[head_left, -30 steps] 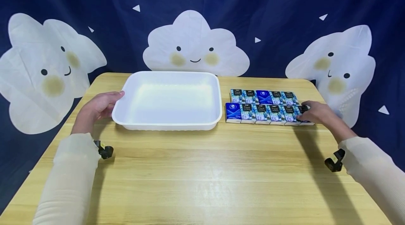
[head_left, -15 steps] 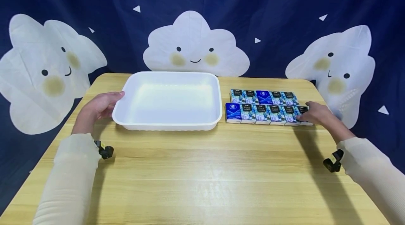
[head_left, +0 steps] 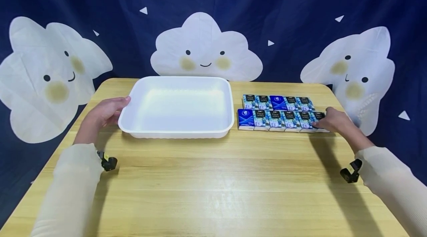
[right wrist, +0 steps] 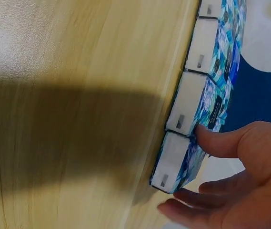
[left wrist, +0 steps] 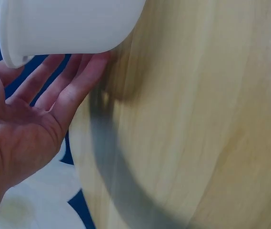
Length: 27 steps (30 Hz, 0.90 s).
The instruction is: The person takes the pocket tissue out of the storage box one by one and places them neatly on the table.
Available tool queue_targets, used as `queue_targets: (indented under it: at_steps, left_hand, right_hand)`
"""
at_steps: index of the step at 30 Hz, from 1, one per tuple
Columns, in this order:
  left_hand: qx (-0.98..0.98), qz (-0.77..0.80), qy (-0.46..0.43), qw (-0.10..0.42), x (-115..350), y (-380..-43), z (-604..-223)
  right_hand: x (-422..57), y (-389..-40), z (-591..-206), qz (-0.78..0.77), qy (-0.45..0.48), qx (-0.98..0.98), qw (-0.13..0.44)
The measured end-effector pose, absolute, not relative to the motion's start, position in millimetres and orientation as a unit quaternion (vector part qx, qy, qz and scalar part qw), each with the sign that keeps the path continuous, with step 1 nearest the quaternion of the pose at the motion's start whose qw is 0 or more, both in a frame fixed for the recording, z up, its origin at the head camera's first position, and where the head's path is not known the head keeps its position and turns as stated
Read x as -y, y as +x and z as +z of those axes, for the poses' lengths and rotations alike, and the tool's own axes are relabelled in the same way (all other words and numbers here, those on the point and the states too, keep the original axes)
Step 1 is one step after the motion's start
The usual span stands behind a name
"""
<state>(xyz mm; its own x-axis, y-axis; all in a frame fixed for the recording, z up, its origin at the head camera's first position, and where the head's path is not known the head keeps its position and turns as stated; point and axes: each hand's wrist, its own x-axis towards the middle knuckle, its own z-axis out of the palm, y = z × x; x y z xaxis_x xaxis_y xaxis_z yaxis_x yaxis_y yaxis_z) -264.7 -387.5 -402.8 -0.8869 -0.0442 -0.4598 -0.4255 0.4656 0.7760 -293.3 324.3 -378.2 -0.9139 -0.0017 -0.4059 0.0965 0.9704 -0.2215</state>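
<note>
At the left side of a white plastic tray (head_left: 176,133), my left hand (head_left: 103,112) holds the rim, with the thumb over the edge. In the left wrist view its fingers (left wrist: 80,88) reach under the tray wall. My right hand (head_left: 337,118) is at the right end of the front row of small blue tissue packs (head_left: 277,120). It grips the end tissue pack (right wrist: 175,160); the thumb (right wrist: 216,143) lies by the seam with the neighbouring pack and the fingers lie around the outer end. Part of that pack is hidden by the hand in the head view.
A back row of tissue packs (head_left: 263,102) lies behind the front row; two plain dark-blue ones stand out among flowered ones. All rest on a wooden table (head_left: 213,181) with rounded back corners. A navy curtain (head_left: 287,3) with smiling clouds hangs behind.
My right index finger has slid off the top of the end pack to the right, baring its black label. The left hand and the tray have stayed put.
</note>
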Motion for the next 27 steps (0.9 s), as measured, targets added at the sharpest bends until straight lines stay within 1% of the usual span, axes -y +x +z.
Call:
queue_targets:
  at_steps: [2, 7, 15, 18, 21, 23, 25, 27]
  left_hand:
    - [-0.84, 0.489, -0.139, 0.189, 386.8, -262.2, -401.4]
    - [-0.86, 0.46, -0.138, 0.175, 381.8, -256.7, -396.0]
    - [-0.904, 0.382, -0.112, 0.158, 378.7, -254.9, -383.7]
    - [-0.927, 0.339, -0.115, 0.114, 372.4, -255.1, -375.2]
    - [-0.951, 0.286, -0.111, 0.028, 357.4, -256.4, -363.4]
    - [-0.962, 0.254, -0.098, -0.025, 342.7, -257.7, -355.7]
    - [-0.967, 0.237, -0.078, -0.057, 326.0, -258.2, -350.1]
    - [-0.969, 0.23, -0.056, -0.064, 306.5, -258.0, -346.2]
  right_hand:
    - [-321.4, -292.7, -378.3, -0.117, 0.028, -0.973, 0.195]
    - [-311.0, -291.3, -380.8, -0.122, 0.023, -0.984, 0.132]
    - [-274.9, -287.1, -381.9, -0.133, -0.001, -0.99, 0.048]
    - [-261.6, -284.7, -380.1, -0.137, -0.015, -0.99, 0.043]
    - [-248.3, -282.3, -378.9, -0.142, -0.031, -0.988, 0.045]
    - [-238.3, -280.4, -380.1, -0.145, -0.045, -0.988, 0.034]
    - [-226.5, -277.9, -382.8, -0.15, -0.063, -0.987, 0.01]
    - [-214.1, -275.0, -386.7, -0.162, -0.079, -0.983, -0.019]
